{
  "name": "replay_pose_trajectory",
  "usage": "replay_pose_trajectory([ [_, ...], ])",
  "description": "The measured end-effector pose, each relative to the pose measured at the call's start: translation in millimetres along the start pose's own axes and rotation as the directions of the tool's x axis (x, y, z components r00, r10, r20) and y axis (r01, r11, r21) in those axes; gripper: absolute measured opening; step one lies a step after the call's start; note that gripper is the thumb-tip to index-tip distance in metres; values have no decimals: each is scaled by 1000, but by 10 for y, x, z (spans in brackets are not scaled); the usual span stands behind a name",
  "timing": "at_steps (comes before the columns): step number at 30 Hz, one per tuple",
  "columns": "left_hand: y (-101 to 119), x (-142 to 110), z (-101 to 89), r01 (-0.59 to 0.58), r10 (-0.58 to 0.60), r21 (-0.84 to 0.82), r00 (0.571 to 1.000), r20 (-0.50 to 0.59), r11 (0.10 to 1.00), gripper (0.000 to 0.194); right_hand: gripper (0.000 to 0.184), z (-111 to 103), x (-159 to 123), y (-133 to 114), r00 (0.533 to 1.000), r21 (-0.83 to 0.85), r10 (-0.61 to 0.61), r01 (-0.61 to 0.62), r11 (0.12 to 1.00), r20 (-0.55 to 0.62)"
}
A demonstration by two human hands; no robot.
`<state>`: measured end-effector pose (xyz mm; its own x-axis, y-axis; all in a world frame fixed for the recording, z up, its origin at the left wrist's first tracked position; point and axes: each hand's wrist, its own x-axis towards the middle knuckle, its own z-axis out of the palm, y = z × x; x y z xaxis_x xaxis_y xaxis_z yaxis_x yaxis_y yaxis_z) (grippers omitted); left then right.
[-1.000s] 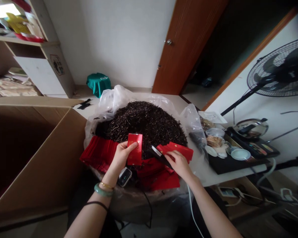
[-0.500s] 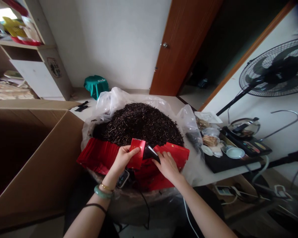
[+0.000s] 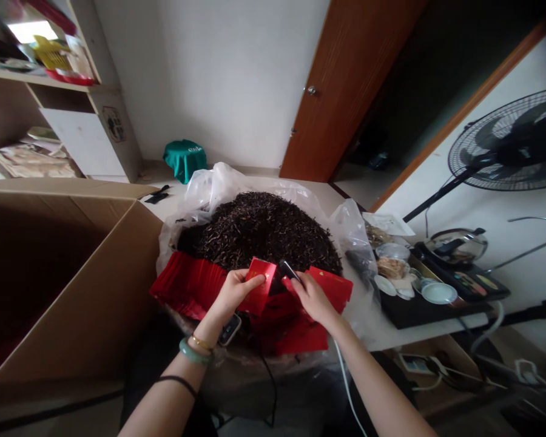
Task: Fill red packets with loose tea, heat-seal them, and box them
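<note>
My left hand (image 3: 232, 295) pinches a glossy red paper packet (image 3: 260, 285) between thumb and fingers, its small gold characters too tiny for me to read, while my right hand (image 3: 313, 298) curls around a slim black tool with a silver edge (image 3: 289, 271) just beside it. Both hands are over a loose layer of red packets (image 3: 291, 331), in front of a mound of dark twisted dried tea leaves (image 3: 259, 233) heaped in a clear plastic bag (image 3: 213, 191); a long row of red packets (image 3: 186, 285) lines the mound's near edge. A small black-and-white device with a screen (image 3: 230, 329) sits by my left wrist, which wears a pale green jade bangle (image 3: 193, 352) and a thin gold bracelet (image 3: 202, 343) (its screen is unreadable from here). The only other lettering is the white print on a green cloth (image 3: 185, 161), and that is too small to make out, as is the emblem on a sticker (image 3: 114, 124) on the side of the wooden shelf unit (image 3: 75, 115). The bag rests on a white table (image 3: 418, 335) beside an open cardboard box (image 3: 73, 273), and a black tray (image 3: 414, 314) holds small dishes. Behind it all stand a brown wooden door (image 3: 350, 91) and a black electric fan (image 3: 509, 145).
</note>
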<state>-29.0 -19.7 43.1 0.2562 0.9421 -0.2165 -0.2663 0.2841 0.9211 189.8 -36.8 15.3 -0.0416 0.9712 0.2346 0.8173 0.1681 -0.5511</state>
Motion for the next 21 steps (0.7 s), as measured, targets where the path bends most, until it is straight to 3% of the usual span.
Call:
replay_pose_trajectory([
  [3,-15,-1,24,18,-19,22,999,35,1000,45,41,-264,72,-149,998,195,-8,-3,981,56],
  [7,-34,-5,60,49,-56,64,992,109,997,45,41,-497,140,-434,984,294,-39,-15,956,176],
  [13,-49,-21,73,45,-57,73,984,170,996,45,28,-478,200,-691,957,247,-81,10,969,279],
  [21,-106,-7,61,14,-24,52,980,197,999,45,30,-430,196,-694,972,117,-94,70,991,214],
])
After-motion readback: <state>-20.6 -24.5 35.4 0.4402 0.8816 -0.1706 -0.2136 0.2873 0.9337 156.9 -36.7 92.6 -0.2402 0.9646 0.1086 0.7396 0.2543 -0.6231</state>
